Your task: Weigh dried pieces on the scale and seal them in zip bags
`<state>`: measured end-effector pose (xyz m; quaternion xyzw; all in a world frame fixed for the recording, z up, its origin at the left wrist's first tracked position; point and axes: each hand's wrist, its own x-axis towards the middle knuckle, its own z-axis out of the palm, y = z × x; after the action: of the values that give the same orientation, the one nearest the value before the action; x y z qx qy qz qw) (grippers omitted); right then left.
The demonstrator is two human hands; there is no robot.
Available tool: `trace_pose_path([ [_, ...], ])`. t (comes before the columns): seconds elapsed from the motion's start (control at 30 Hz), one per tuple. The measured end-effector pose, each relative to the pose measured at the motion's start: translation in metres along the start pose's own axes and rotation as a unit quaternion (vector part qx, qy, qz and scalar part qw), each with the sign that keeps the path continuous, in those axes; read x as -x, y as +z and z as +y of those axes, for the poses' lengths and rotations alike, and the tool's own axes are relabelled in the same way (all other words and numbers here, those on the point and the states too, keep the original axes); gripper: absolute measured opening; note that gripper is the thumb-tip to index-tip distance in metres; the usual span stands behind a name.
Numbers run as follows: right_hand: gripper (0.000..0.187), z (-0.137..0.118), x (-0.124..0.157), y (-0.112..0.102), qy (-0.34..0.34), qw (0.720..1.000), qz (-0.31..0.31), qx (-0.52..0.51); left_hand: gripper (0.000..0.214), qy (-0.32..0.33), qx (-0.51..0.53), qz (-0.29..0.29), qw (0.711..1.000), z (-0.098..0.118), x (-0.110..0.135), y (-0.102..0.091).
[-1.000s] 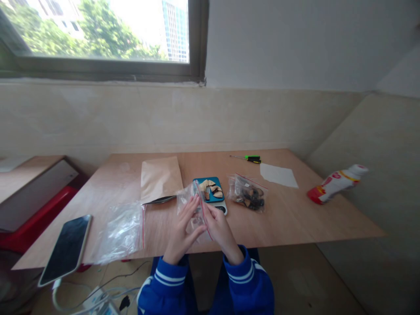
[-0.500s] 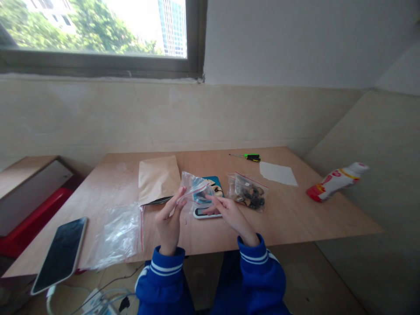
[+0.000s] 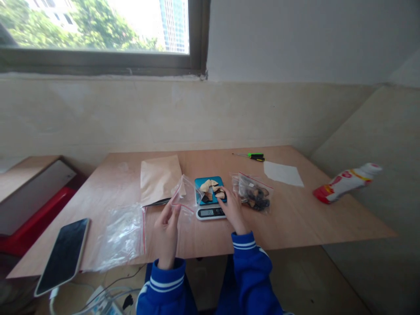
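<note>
While our left hand (image 3: 166, 227) pinches the near edge of a small clear zip bag (image 3: 183, 195) between thumb and fingertips, holding it up just above the wooden table (image 3: 295, 218), our right hand (image 3: 232, 205) reaches to the scale (image 3: 211, 201) a little to the right. Its fingers are drawn together at the right edge of the blue tray, touching the pale and dark pieces (image 3: 211, 189) piled there; whether they actually grip one, we cannot tell. That scale sits near the middle of the table, its display facing the near edge.

Right of the scale lies a second zip bag (image 3: 252, 193) filled with dark pieces, just beside our right hand. Left of the held bag, a brown paper envelope (image 3: 159, 178) lies flat, and nearer to us a crumpled clear bag (image 3: 121, 236) with a red seal rests beside a phone (image 3: 62, 256) overhanging the left near corner. Toward the far side are a green-handled screwdriver (image 3: 252, 156) and a white sheet (image 3: 282, 173). A white and red bottle (image 3: 348, 183) lies on the ledge at the right.
</note>
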<state>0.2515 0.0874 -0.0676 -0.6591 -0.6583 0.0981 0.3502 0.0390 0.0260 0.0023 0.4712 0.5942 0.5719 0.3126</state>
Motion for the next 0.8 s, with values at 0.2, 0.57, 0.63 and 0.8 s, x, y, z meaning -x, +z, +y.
trace_pose_path([
  [0.2,0.035,-0.018,0.001,-0.016,0.038,0.998,0.044,-0.023,0.046,0.0,-0.004,0.0,1.0,-0.007,-0.001,0.001],
  [0.57,0.04,-0.101,-0.003,-0.059,-0.105,0.972,0.044,-0.207,0.045,-0.01,0.013,0.002,1.0,-0.002,0.002,0.011],
  [0.63,0.036,-0.089,-0.009,-0.05,-0.087,0.969,0.05,-0.225,0.044,-0.02,0.023,0.009,0.999,-0.005,0.002,0.012],
  [0.8,0.037,-0.041,-0.036,-0.012,-0.044,0.993,-0.027,-0.109,0.043,-0.03,0.05,0.019,0.998,-0.01,0.002,0.01],
])
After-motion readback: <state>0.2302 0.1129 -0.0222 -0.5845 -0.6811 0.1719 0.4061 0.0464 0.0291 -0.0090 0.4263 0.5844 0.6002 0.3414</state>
